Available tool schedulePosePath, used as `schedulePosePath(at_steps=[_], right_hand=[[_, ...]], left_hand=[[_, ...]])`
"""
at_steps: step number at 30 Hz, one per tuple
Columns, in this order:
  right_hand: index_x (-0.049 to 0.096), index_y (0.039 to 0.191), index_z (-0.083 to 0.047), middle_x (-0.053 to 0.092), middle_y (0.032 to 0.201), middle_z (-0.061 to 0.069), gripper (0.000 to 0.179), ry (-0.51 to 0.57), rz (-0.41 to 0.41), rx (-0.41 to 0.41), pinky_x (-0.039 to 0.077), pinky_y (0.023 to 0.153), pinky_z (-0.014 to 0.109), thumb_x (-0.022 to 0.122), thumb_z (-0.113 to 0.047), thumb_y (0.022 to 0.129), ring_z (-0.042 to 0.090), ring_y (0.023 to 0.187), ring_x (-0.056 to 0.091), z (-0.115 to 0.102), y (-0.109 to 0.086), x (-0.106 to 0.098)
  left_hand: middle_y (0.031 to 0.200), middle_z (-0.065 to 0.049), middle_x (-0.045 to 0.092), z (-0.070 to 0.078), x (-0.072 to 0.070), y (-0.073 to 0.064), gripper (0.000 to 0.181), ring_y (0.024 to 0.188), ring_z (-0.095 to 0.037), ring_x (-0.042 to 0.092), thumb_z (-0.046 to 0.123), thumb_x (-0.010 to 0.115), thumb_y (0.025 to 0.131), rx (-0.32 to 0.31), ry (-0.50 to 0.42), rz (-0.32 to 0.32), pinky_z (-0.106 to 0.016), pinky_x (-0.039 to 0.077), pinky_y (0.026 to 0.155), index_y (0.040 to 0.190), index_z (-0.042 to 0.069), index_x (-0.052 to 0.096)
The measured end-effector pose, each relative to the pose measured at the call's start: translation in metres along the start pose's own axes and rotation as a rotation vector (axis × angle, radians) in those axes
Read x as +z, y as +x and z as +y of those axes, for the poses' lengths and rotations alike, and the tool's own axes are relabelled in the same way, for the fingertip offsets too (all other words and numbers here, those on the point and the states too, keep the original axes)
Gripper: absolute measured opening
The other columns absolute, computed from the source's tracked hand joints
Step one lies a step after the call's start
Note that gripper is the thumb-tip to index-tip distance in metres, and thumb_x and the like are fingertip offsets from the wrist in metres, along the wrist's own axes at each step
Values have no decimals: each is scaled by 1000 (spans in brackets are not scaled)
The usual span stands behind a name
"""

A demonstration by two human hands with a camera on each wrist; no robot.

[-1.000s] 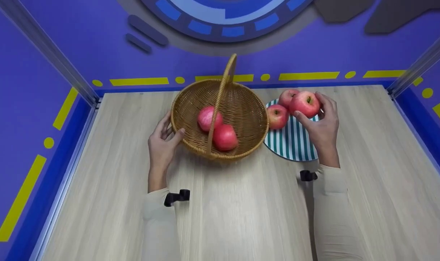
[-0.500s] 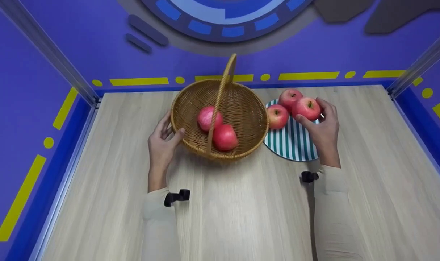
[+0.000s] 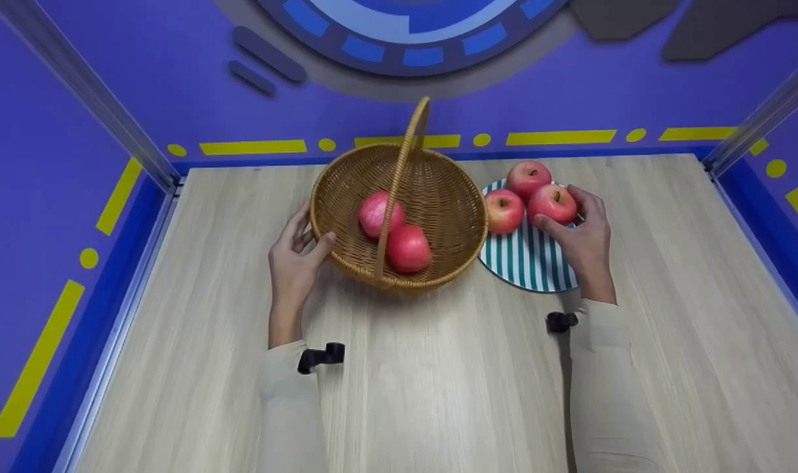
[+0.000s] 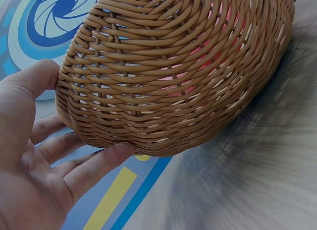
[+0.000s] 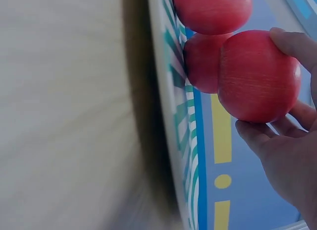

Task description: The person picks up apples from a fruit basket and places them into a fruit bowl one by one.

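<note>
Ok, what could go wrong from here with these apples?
The right hand holds an apple close beside two others on the plate; a bump might roll one off. The left hand holds only one side of the basket, so it might tip and shift the apples inside.

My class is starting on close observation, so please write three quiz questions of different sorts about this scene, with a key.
1. Count: how many apples lie inside the wicker basket?

2. True or false: the left hand grips the basket's handle.

3. Multiple choice: what does the right hand hold?
A) The wicker basket
B) An apple
C) Nothing

Key
1. Two.
2. False: it holds the basket's side, with the thumb at the rim.
3. B: the rightmost of the three apples grouped at the striped plate.
</note>
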State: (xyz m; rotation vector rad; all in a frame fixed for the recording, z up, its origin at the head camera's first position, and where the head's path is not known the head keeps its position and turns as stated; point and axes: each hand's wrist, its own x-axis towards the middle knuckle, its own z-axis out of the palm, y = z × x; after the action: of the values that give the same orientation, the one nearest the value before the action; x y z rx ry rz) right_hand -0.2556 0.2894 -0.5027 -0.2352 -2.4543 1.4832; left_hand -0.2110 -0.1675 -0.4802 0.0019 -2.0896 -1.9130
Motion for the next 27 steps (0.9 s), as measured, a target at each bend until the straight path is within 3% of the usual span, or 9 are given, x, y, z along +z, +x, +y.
schedulePosePath(at_steps=[6, 17, 27], right_hand=[[42, 162, -13, 43, 158, 10, 86, -19, -27, 33, 45, 118, 43, 86, -33, 92, 28, 144, 43, 3, 0, -1], [38, 164, -11, 39, 161, 14, 87, -48, -67, 80, 46, 117, 49, 84, -34, 94, 33, 147, 41, 6, 1, -2], [38, 164, -8, 39, 161, 17, 87, -56, -102, 72, 45, 117, 51, 84, -33, 94, 35, 145, 42, 7, 2, -3]], left_hand=[[154, -11, 56, 0, 0, 0, 67, 131, -35, 63, 11, 82, 95, 10, 2, -1, -41, 55, 107, 157, 12, 55], [156, -9, 55, 0, -1, -1, 67, 132, -35, 62, 13, 82, 95, 7, 1, -13, -32, 60, 96, 157, 14, 55], [155, -10, 56, 1, 0, -1, 67, 131, -35, 62, 12, 81, 96, 6, 2, -10, -42, 58, 102, 157, 14, 55]])
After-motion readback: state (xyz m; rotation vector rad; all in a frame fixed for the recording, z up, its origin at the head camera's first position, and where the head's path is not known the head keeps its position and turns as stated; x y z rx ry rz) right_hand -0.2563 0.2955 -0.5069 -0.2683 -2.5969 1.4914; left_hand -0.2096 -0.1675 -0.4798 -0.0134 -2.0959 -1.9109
